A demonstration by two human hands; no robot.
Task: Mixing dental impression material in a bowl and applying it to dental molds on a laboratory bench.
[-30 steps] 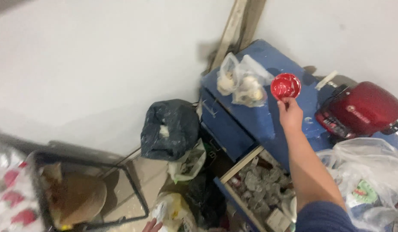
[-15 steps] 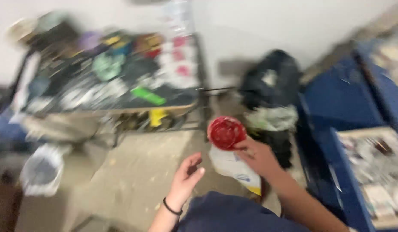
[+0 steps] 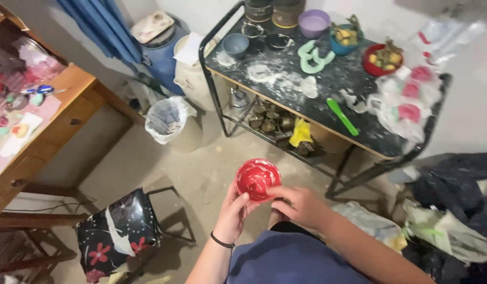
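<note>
A small red bowl with white smears is held in front of my body, above the concrete floor. My left hand grips its lower left side; a black band circles that wrist. My right hand holds the bowl's lower right edge with the fingers curled on it. Both hands touch the bowl at once.
A dark metal work table dusted with white powder carries bowls, a green tool and plastic bags. A bin with a white liner, a blue barrel, a wooden desk on the left and a flowered stool stand around.
My view has swung from the blue boxes towards the dark table. The red bowl came down in my right hand, and my left hand has joined it on the bowl.
</note>
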